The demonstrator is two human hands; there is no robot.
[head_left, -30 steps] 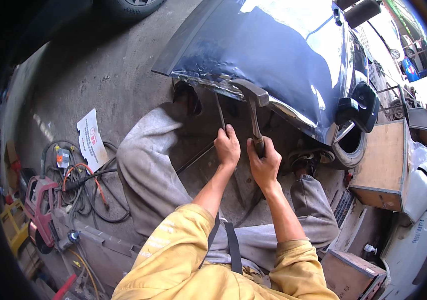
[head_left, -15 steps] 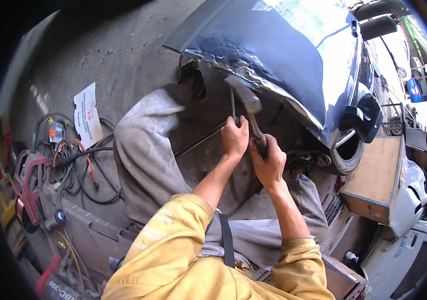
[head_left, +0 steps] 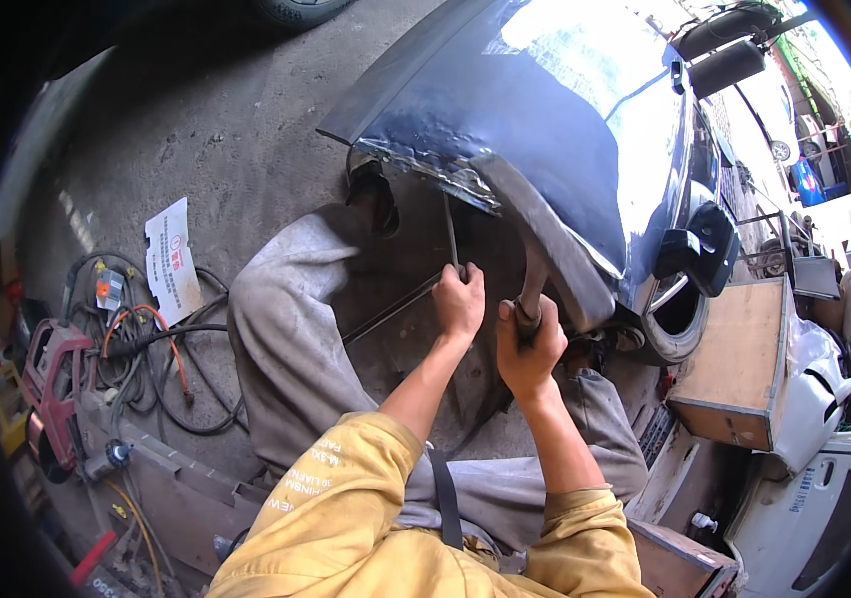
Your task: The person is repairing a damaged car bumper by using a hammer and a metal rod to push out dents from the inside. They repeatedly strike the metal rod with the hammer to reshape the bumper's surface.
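A thin metal rod is gripped in my closed left hand, its upper end reaching the crumpled lower edge of a dark blue car body panel. To the right, the fingers of my right hand are wrapped round the handle of a hammer. Its long, curved head is raised, apart from the rod, and smeared by motion. The hammer head covers part of the panel's edge. Whether the rod's tip touches the metal or passes behind it, I cannot tell.
Coiled cables and a white printed card lie on the concrete floor at left, beside a red machine frame. A wooden box stands at right, near the car's wheel. My bent legs flank the work.
My right hand has lifted the hammer away from the rod, so its head looks larger and farther right. The left hand still grips the rod, slightly lower in view. The view has shifted a little.
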